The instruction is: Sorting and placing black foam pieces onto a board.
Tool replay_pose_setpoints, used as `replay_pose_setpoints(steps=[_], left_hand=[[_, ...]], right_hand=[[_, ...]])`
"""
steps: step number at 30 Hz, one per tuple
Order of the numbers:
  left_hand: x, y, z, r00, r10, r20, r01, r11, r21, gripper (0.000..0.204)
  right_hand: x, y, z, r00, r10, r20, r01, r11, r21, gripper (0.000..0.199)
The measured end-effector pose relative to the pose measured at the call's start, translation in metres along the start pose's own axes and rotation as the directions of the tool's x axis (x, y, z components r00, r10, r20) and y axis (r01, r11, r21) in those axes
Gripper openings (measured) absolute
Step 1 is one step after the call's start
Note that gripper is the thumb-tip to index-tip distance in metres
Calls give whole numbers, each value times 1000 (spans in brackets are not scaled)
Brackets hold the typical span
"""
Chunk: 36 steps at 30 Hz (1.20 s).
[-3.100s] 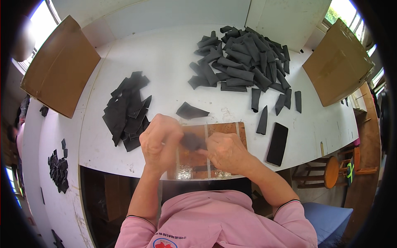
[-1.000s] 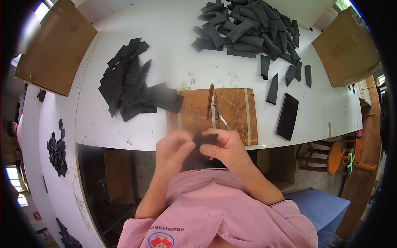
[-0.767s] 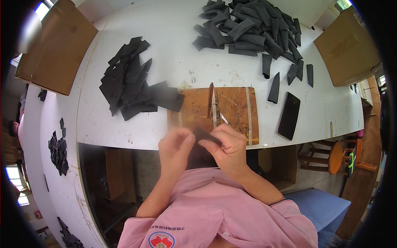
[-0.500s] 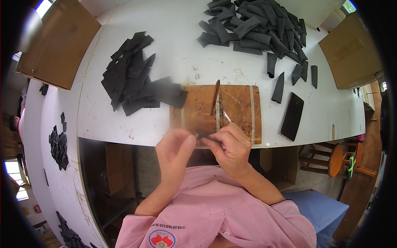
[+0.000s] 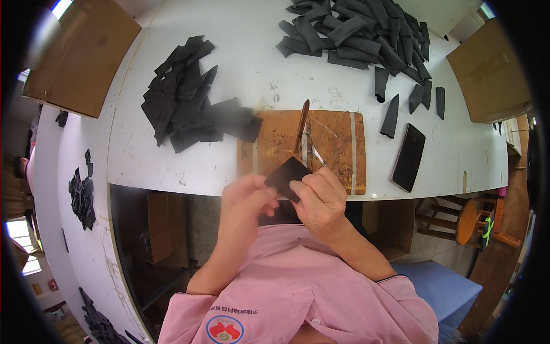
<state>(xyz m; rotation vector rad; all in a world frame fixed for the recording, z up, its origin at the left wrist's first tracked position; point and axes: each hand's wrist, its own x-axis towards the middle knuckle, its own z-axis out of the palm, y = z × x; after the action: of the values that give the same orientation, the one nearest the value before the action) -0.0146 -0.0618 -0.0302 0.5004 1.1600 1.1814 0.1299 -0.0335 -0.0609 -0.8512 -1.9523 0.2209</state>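
As your right hand (image 5: pixel 321 198) is pinching a black piece (image 5: pixel 286 175), left grip (image 5: pixel 245 200) unclear, shirt lettering (image 5: pixel 234 312) is showing lower left.

Left hand (image 5: pixel 247 198) loosely curled, right hand (image 5: pixel 322 199) closed in a thumb pinch, both near each other, left forearm (image 5: pixel 223 255) and right forearm (image 5: pixel 361 249) slanting inward
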Motion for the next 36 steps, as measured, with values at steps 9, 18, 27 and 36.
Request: replay_pose_setpoints(steps=[9,18,27,36], left_hand=[[4,-4,-6,999,29,-34,-26,996,80,5],[-3,-13,6,782,590,202,-556,512,655,9],[7,-3,8,969,239,-55,-240,971,-10,16],[3,11,-4,952,-34,305,92,980,-177,23]], right_hand=[[0,-4,-5,949,-265,171,288,949,-129,33],[2,-7,-11,891,364,271,-447,806,389,23],[11,-5,9,961,273,37,-276,955,111,13],[8,-5,-6,557,472,683,-646,-271,714,10]])
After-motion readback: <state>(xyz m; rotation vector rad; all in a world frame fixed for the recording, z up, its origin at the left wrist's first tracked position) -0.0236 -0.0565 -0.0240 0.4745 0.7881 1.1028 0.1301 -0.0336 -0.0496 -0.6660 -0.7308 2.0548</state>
